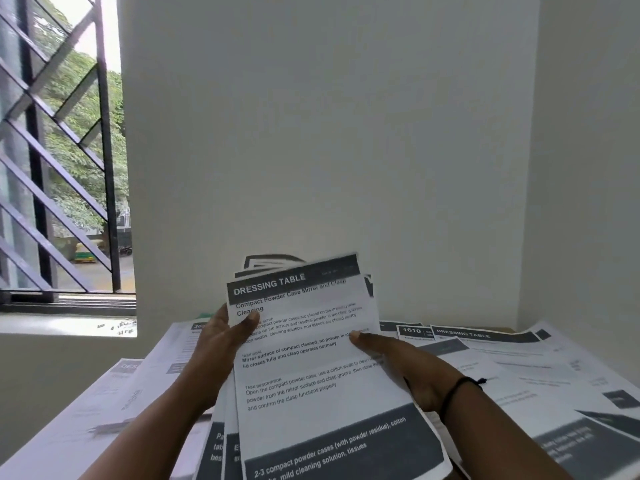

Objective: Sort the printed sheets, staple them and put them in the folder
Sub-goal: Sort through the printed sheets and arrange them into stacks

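We see the wall filling most of the view, and we take it as our landmark. Left of the wall, a window with a dark diagonal grille shows trees outside.

Below the wall, loose printed sheets lie spread in overlapping layers; they cover the tabletop so fully that we cannot make out its surface, and most of their text is too blurred to read. No folder or stapler is visible to us.

In front of the wall, at its lower middle, a held stack of sheets stands tilted up toward us, its bottom cut off by the frame edge. The top page reads "DRESSING TABLE"; the pages behind show only as fanned edges.

The left hand grips the stack's left edge, thumb curled over the front, its fingers hidden behind the paper. The right hand holds the right edge, thumb pressed on the front page, fingers likewise hidden. A black band circles the right wrist.
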Available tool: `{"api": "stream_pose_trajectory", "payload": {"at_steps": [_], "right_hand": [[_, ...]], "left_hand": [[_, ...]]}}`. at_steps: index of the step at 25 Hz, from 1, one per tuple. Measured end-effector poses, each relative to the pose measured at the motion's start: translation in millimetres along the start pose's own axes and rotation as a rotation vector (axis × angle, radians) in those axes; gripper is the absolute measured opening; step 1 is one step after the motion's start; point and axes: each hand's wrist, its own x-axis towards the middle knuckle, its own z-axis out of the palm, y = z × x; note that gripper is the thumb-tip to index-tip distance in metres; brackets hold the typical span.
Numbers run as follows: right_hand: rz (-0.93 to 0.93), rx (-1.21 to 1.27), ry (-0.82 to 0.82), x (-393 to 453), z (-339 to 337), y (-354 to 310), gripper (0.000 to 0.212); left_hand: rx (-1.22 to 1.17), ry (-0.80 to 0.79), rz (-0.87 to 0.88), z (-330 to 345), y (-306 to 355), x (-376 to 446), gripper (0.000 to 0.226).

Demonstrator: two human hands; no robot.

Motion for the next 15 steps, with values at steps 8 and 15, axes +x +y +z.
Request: {"api": "stream_pose_trajectory", "payload": {"at_steps": [8, 15], "right_hand": [[0.138, -0.971, 0.394, 3.7, 24.1, 5.4, 0.045], [0.065, -1.142, 0.613, -2.7, -2.6, -14.1, 0.037]], "left_hand": [[0.38, -0.114, -0.393, -5.3, -2.9, -6.5, 0.034], [0.112, -0.128, -0.405, -17.4, 13.1, 0.4, 0.048]]}}
